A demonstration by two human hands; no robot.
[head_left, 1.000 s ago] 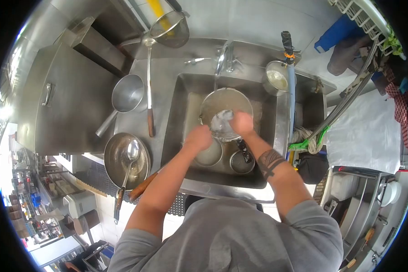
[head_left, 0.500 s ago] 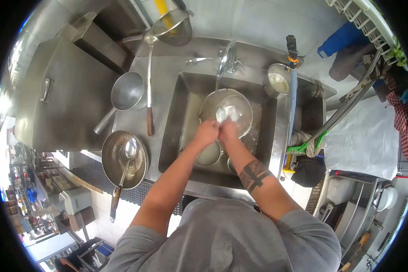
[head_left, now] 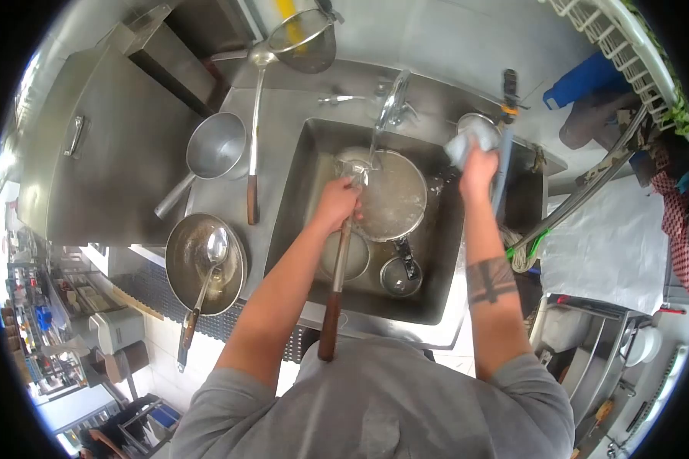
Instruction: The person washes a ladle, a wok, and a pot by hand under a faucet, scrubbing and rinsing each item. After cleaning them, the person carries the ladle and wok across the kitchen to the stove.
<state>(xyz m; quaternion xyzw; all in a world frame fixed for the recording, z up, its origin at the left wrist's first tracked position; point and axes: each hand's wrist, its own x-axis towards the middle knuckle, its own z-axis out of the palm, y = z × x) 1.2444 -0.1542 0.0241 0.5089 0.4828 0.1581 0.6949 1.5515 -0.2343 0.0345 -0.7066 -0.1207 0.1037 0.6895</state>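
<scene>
Left hand point(head_left: 335, 203) is closed tight round the metal shaft of the ladle point(head_left: 339, 264), high up near the bowl end. The ladle bowl sits just above the knuckles, under the water stream from the tap point(head_left: 394, 103). The ladle's wooden grip points back toward the person's chest and hangs out over the front edge of the sink point(head_left: 298, 214).

Right hand point(head_left: 478, 164) is raised at the far right rim of the sink, fingers clenched on a white cloth point(head_left: 465, 140). The cloth bunches out above the fist, touching or just in front of a small pot point(head_left: 488, 122) on the rim; contact can't be told. The hands are well apart, with the pan between them.

The pan point(head_left: 394, 203) is big and round and lies in the basin just right of the left hand, with its rim under the ladle bowl. A bowl point(head_left: 356, 256) is below the left hand and the ladle shaft crosses over it. A lid point(head_left: 400, 277) lies beside that bowl, nearer the front wall.

On the bench point(head_left: 275, 115) left of the sink are a saucepan point(head_left: 216, 147) and a spare ladle point(head_left: 253, 145) lying lengthwise beside it. A wok point(head_left: 191, 268) with a spoon point(head_left: 216, 246) resting in it is nearer the front. A strainer point(head_left: 306, 38) is at the back, above the tap.
</scene>
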